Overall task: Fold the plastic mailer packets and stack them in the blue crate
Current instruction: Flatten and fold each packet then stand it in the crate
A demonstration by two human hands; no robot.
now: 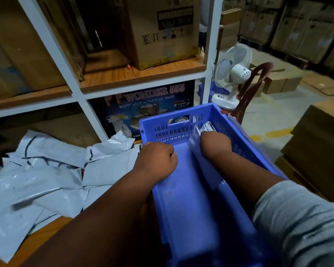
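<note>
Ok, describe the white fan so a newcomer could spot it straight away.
Start at the blue crate under the hands. Look past its far right corner to the dark red plastic chair. The white fan stands on it, the only round-caged white thing among brown cartons.

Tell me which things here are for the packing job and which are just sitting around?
For the job:
blue crate
folded packets standing in it
pile of loose packets
left hand on the crate wall
right hand inside the crate

Just sitting around:
white fan
tape box
red chair

one blue crate (183, 199); one fan (232, 74); two hands (156, 160)
</note>
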